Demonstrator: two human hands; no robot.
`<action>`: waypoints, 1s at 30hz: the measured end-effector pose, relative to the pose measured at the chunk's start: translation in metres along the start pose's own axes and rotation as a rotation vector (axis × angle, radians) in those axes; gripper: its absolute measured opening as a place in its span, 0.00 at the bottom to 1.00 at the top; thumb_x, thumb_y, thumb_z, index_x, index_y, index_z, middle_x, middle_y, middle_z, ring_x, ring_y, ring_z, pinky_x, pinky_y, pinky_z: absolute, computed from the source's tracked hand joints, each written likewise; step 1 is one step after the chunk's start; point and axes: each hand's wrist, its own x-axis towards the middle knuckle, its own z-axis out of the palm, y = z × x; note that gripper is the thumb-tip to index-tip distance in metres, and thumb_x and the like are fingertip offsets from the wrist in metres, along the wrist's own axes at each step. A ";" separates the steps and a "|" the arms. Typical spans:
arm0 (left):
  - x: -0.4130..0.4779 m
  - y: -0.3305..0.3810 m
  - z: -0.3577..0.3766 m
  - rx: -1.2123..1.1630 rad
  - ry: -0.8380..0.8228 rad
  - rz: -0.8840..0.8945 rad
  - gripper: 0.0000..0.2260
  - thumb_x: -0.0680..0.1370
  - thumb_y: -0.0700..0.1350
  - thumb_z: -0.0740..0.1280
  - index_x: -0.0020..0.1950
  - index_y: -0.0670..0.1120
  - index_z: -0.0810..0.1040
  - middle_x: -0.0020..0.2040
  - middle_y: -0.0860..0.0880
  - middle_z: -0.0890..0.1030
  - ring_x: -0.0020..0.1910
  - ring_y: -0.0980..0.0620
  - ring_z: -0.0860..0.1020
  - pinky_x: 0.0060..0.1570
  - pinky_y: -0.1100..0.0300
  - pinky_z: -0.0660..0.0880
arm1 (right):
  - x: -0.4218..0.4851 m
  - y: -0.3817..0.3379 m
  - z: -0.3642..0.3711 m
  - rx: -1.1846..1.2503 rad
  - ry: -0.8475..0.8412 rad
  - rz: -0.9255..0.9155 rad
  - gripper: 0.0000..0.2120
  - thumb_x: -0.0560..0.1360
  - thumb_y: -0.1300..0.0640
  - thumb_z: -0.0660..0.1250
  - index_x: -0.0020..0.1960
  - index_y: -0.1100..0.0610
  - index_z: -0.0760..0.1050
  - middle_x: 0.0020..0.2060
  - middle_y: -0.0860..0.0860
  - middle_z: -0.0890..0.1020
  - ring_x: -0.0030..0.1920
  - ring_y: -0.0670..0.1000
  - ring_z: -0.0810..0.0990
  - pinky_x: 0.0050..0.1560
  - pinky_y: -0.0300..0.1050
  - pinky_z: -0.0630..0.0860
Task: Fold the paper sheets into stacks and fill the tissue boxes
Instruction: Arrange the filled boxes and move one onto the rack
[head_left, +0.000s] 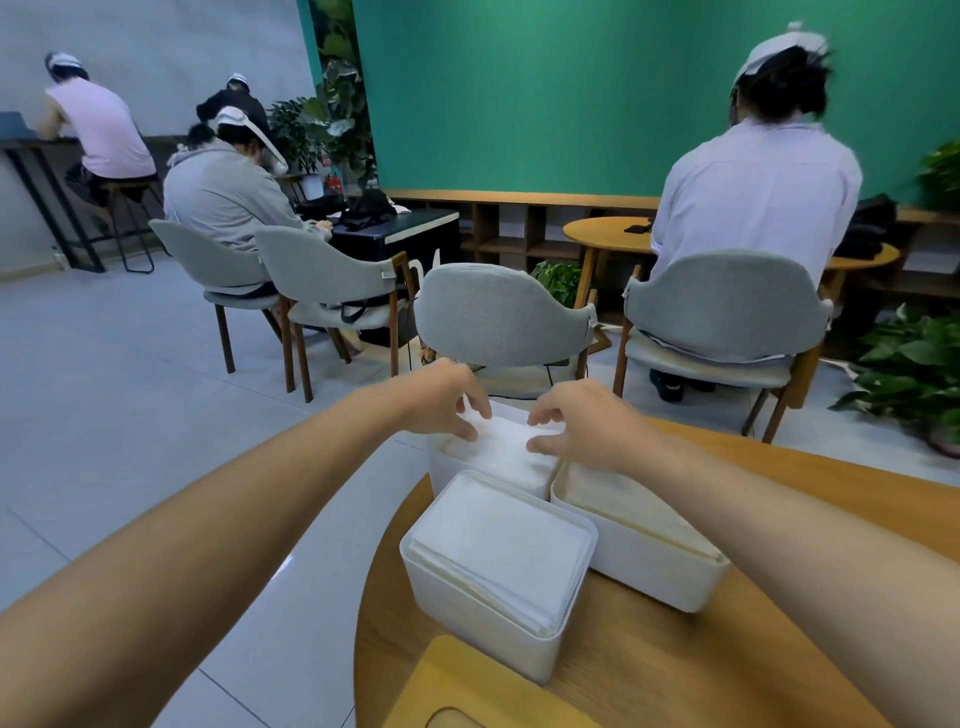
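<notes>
I'm watching both hands working at the far end of the table: the left hand (447, 402) and the right hand (576, 421) are facing each other, each curling thumb and bent fingers onto the top of the paper stack (506, 449), pinching it from either side as far as the slight blur lets me judge. The stack is sitting in the far tissue box (440, 470), standing proud of the rim, so I'm reading the two-sided hold as a way of keeping the folds square while they are being seated. Closer to me the near tissue box (467, 613) is already holding a flat white stack level with its rim, and the right tissue box (649, 566), touching the other two, is carrying a cream-coloured fill under the right forearm. All three are clustered on the round wooden table (779, 649), within one reach. A wooden lid (467, 686) is lying nearest me, probably waiting for a filled box.
</notes>
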 end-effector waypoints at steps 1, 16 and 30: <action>-0.002 0.007 -0.009 -0.005 0.018 0.010 0.16 0.78 0.47 0.77 0.65 0.50 0.84 0.59 0.53 0.83 0.53 0.54 0.80 0.51 0.61 0.78 | -0.007 0.001 -0.011 0.030 0.030 0.014 0.15 0.76 0.48 0.76 0.61 0.52 0.84 0.55 0.47 0.84 0.52 0.45 0.79 0.51 0.42 0.77; 0.000 0.335 -0.095 -0.024 0.189 0.481 0.15 0.77 0.49 0.77 0.63 0.48 0.85 0.58 0.54 0.85 0.50 0.60 0.79 0.53 0.66 0.75 | -0.313 0.068 -0.204 -0.018 0.349 0.289 0.09 0.76 0.52 0.77 0.55 0.53 0.85 0.45 0.43 0.84 0.47 0.40 0.80 0.49 0.31 0.75; -0.005 0.725 -0.079 -0.229 0.231 1.055 0.11 0.78 0.53 0.77 0.58 0.51 0.86 0.51 0.56 0.87 0.47 0.63 0.83 0.49 0.66 0.79 | -0.647 0.131 -0.343 -0.305 0.582 0.762 0.10 0.74 0.53 0.78 0.53 0.56 0.87 0.35 0.44 0.81 0.40 0.48 0.81 0.40 0.32 0.71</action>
